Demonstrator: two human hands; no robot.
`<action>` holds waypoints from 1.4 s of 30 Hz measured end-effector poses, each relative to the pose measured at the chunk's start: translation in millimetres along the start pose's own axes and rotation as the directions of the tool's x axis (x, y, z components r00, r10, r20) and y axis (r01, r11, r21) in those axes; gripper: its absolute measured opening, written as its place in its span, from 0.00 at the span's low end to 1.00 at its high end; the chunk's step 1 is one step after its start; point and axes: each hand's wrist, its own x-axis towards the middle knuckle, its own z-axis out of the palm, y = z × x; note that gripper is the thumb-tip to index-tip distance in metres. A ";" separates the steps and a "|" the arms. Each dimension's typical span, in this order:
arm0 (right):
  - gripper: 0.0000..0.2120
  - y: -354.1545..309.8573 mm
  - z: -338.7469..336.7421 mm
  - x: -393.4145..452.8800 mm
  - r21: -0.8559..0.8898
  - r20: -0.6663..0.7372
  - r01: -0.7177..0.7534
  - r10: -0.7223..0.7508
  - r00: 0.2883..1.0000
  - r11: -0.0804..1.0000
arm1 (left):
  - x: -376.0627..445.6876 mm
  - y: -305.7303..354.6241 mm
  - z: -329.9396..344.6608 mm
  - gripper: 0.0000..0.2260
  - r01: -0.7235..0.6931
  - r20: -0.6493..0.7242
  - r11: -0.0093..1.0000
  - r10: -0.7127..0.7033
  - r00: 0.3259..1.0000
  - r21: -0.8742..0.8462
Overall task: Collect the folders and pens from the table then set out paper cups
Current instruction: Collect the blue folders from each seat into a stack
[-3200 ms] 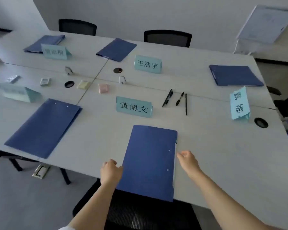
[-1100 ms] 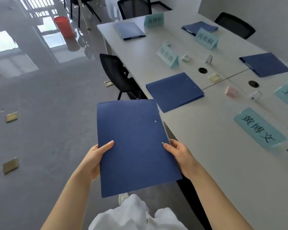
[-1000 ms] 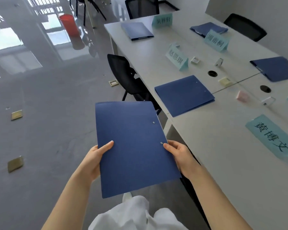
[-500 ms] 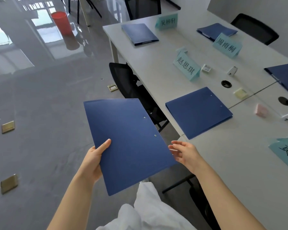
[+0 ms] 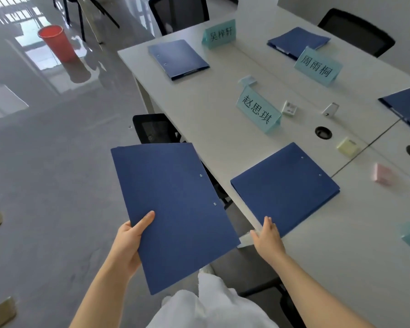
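Since half a second back your right hand (image 5: 268,239) has left the folder you're carrying and reached over to the table (image 5: 341,268), so now its fingers are pretty much straight, touching the near corner of the second folder (image 5: 285,187) lying flat by the table's edge, not gripping anything yet. Your left hand (image 5: 128,242) is doing all the carrying: thumb on top, fingers underneath, pinching the held folder (image 5: 175,214) at its lower left edge, out over the floor and just off the table's side. Further up the table you've got a third folder (image 5: 178,58) near the far end, a fourth (image 5: 298,41) across from it, and a fifth (image 5: 406,107) cut off at the right edge. Three teal name cards (image 5: 258,110) stand between them, plus a few small bits near the cable holes (image 5: 323,132). Off on the floor sits a red bucket (image 5: 57,42).
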 end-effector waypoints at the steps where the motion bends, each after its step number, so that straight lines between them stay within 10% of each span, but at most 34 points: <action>1: 0.33 -0.1 4.7 -1.3 -0.033 0.000 0.014 -0.014 1.000 0.999 | 5.5 3.3 1.2 0.17 0.004 0.001 1.000 -0.004 1.000 0.005; 9: 0.26 -15.9 11.1 -11.6 -0.126 -0.052 0.028 -0.035 0.998 0.992 | 40.9 34.1 5.5 0.18 0.034 0.060 0.996 -0.039 0.997 0.077; 12: 0.22 -21.0 9.8 -15.9 0.200 -0.050 -0.109 0.121 0.991 0.974 | 48.4 45.8 5.1 0.18 0.027 0.088 0.993 -0.037 0.995 0.112; 15: 0.12 -15.2 6.9 -18.6 0.553 -0.146 -0.325 0.473 0.869 0.767 | 53.9 55.3 4.5 0.17 0.016 0.099 0.990 -0.030 0.995 0.141; 18: 0.15 0.3 8.8 -23.1 0.740 0.048 -0.491 0.692 0.721 0.460 | 57.7 61.4 2.4 0.15 0.006 0.109 0.985 -0.025 0.994 0.174; 24: 0.20 2.0 -1.4 -22.2 0.906 0.354 -0.423 0.563 0.747 -0.009 | 61.1 66.3 -4.2 0.13 -0.013 0.100 0.976 -0.009 0.995 0.215; 38: 0.22 -42.0 -22.7 -32.8 0.955 0.255 -0.148 0.459 0.851 -0.257 | 58.7 75.9 -8.0 0.15 -0.015 0.035 0.980 0.008 0.999 0.197; 42: 0.18 -60.5 -34.9 -48.8 0.870 0.285 -0.103 0.320 0.903 -0.483 | 60.0 80.2 -14.0 0.15 -0.008 0.027 0.986 0.004 1.000 0.167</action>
